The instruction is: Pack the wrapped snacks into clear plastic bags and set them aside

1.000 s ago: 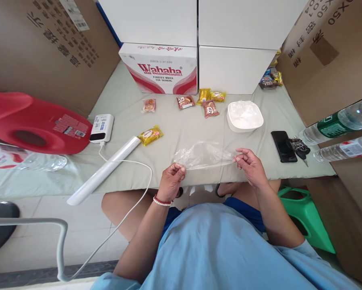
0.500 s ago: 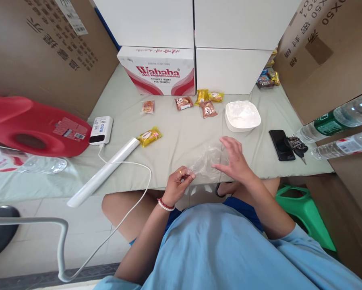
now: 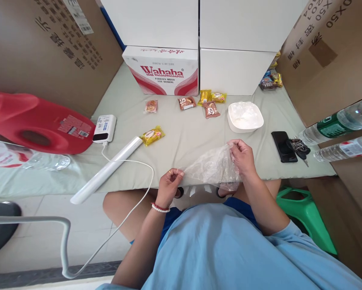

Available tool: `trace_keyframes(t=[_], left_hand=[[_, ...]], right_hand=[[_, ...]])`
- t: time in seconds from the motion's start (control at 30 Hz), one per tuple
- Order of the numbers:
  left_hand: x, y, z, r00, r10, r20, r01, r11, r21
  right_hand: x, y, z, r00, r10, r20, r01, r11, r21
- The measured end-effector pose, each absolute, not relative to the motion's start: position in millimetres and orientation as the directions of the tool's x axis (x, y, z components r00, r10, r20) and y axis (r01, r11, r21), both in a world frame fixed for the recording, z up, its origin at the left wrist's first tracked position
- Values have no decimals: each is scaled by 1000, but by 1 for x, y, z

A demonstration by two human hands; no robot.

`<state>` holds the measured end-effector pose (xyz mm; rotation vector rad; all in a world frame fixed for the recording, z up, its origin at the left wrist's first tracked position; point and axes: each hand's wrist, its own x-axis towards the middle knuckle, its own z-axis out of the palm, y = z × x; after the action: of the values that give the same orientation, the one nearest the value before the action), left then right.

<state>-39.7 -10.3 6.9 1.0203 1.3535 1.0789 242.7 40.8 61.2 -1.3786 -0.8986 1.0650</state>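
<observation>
A thin, clear plastic bag (image 3: 212, 166) is stretched between my two hands over the table's front edge. My left hand (image 3: 169, 183) pinches its left corner between thumb and fingers. At the bag's upper right, my right hand (image 3: 241, 157) grips the film with its fingertips. Beyond that hand stands a white square bowl (image 3: 245, 117) with clear film over its inside. To the left of the bag lie a roll of plastic film (image 3: 108, 169) and a yellow snack packet (image 3: 152, 135) touching its far end.
Several small snack packets (image 3: 211, 109) lie before the white boxes (image 3: 171, 74). A phone (image 3: 284, 146) and keys (image 3: 300, 148) are at the right, near plastic bottles (image 3: 334, 128). A power bank (image 3: 104, 128) with a white cable (image 3: 152, 173) and a red jug (image 3: 44, 121) are left.
My right hand, open before, has closed on the bag's edge. My left hand has moved slightly left, and the bag is now drawn out wider between both hands.
</observation>
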Motion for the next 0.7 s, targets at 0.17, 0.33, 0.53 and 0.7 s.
trace_keyframes(t=[0.17, 0.33, 0.53, 0.7], left_hand=[[-32, -1, 4, -404, 887, -222, 59, 267, 962], [-15, -12, 30, -406, 875, 263, 409, -83, 909], [12, 12, 38, 68, 963, 259, 272, -268, 924], [24, 43, 22, 276, 960, -57, -108, 90, 990]], right_hand=[[249, 34, 62, 330, 904, -270, -295, -173, -940], [250, 30, 70, 327, 875, -357, -438, -194, -878], [240, 22, 83, 36, 915, -402, -424, -350, -835], [241, 19, 81, -103, 898, -429, -413, -431, -802]])
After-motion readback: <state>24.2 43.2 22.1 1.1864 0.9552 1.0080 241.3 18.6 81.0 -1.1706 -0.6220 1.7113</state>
